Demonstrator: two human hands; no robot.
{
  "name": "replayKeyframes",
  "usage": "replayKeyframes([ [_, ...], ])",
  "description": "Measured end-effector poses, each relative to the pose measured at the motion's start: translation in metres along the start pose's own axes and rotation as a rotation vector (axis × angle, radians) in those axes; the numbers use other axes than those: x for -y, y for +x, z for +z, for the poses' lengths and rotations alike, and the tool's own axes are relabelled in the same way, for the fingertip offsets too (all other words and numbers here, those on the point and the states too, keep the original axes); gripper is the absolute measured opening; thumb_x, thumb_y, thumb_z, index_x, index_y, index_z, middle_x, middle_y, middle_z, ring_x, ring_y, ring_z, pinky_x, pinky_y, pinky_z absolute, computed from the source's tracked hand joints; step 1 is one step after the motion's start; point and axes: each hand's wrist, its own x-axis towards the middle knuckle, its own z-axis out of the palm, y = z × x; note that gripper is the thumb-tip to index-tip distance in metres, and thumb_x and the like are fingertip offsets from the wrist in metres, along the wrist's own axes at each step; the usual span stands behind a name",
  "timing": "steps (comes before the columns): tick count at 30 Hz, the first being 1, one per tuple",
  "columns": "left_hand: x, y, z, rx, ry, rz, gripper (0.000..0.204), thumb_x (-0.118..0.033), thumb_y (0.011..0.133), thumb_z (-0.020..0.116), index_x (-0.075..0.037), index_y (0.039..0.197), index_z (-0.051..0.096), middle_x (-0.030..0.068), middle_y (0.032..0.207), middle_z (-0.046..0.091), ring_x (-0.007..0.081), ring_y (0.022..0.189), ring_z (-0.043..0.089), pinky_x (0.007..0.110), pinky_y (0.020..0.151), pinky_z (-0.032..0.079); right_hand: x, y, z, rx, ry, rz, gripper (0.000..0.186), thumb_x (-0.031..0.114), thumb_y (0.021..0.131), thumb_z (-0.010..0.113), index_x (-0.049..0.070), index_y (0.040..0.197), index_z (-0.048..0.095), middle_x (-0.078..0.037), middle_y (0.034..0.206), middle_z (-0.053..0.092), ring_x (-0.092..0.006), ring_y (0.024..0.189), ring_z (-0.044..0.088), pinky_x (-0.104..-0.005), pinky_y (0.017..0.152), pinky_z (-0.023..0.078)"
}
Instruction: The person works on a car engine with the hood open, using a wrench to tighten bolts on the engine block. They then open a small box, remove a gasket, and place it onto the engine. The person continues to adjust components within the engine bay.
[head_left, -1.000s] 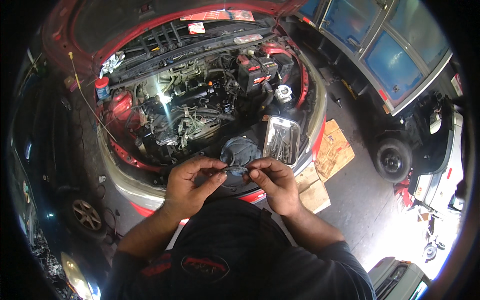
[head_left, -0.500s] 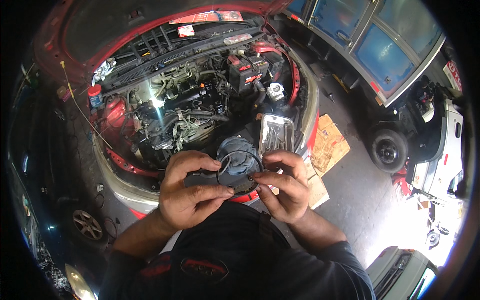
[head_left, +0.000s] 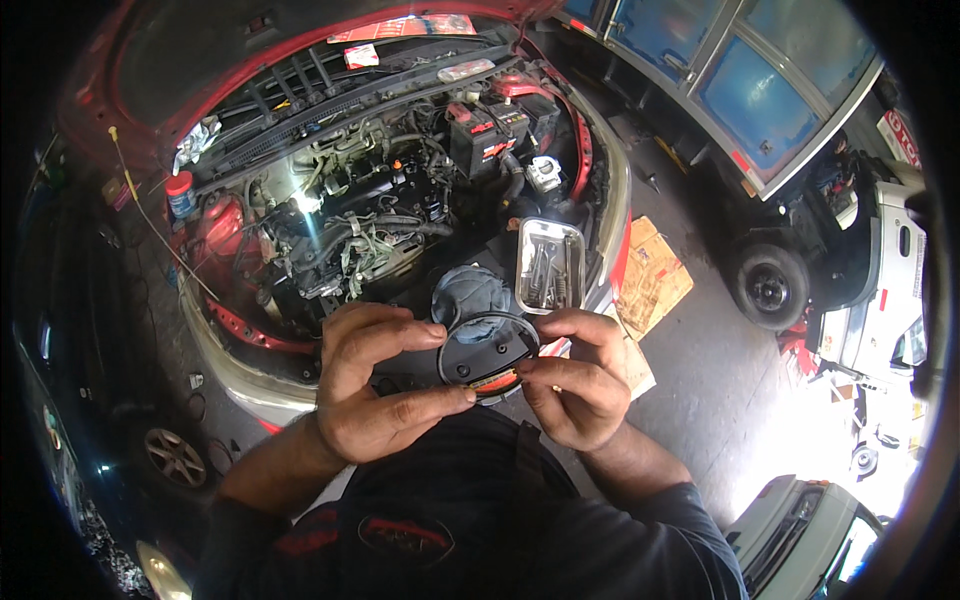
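Note:
Between my two hands stretches a thin black sealing ring, raised above the front of an opened car's engine bay. My left hand pinches its left side, the index fingertip higher up and the thumb at the lower left. On the opposite side, my right hand grips the ring with thumb and fingertips. Behind the ring, a crumpled blue-grey rag lies on a dark panel at the bay's front. Just right of the rag sits a metal tray with several bolts and small metal parts in it.
The engine lies exposed under a raised red bonnet. A battery and a silver metal part are at the bay's right. A red-capped bottle stands at the left. Cardboard lies on the floor, right of the car.
The ring has shifted slightly right and now faces me more fully, with a red strip showing through it. Both hands keep their pinch; the view has moved slightly.

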Motion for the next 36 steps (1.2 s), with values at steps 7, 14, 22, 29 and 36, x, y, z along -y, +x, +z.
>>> replayKeyframes([
  [7,0.011,0.001,-0.001,-0.015,0.016,0.054,0.032,-0.02,0.063,0.089,-0.026,0.093,0.078,0.0048,0.116,0.061,0.028,0.107,0.054,0.041,0.088,0.048,0.005,0.003,-0.001,0.036,0.024,-0.104,0.035,-0.011,0.064,0.076,0.002,0.096,0.073,-0.016,0.104,0.062,-0.0312,0.092,0.067,-0.039,0.077,0.056],
  [14,0.024,0.006,0.007,-0.064,-0.018,0.147,0.033,-0.022,0.063,0.09,-0.028,0.092,0.076,0.0052,0.118,0.058,0.0275,0.108,0.053,0.04,0.087,0.048,0.016,-0.001,-0.009,0.072,0.062,-0.214,0.023,0.0,0.069,0.079,0.004,0.092,0.074,-0.013,0.101,0.067,-0.029,0.091,0.068,-0.0372,0.075,0.058],
  [22,0.03,0.011,0.017,-0.109,-0.054,0.164,0.038,-0.022,0.061,0.091,-0.028,0.095,0.074,0.0049,0.121,0.056,0.0272,0.109,0.053,0.039,0.086,0.048,0.014,0.001,-0.007,0.036,-0.017,-0.382,0.018,0.009,0.073,0.077,0.005,0.09,0.075,-0.013,0.103,0.069,-0.0263,0.09,0.067,-0.0347,0.073,0.056],
  [29,0.033,0.012,0.015,0.007,-0.174,0.08,0.031,-0.013,0.068,0.087,-0.019,0.095,0.074,0.0044,0.109,0.063,0.0253,0.097,0.059,0.039,0.084,0.047,0.011,0.002,-0.003,-0.022,0.197,0.214,0.021,-0.004,0.082,0.072,0.0,0.103,0.07,-0.017,0.101,0.069,-0.0261,0.096,0.068,-0.0365,0.082,0.055],
  [36,0.037,0.006,0.018,0.111,-0.264,-0.161,0.024,-0.007,0.076,0.082,-0.011,0.098,0.072,0.0043,0.098,0.066,0.0221,0.09,0.061,0.037,0.081,0.047,-0.013,-0.006,0.013,-0.054,0.303,0.489,0.021,-0.001,0.087,0.073,-0.002,0.107,0.068,-0.009,0.09,0.068,-0.014,0.08,0.063,-0.0285,0.072,0.051],
])
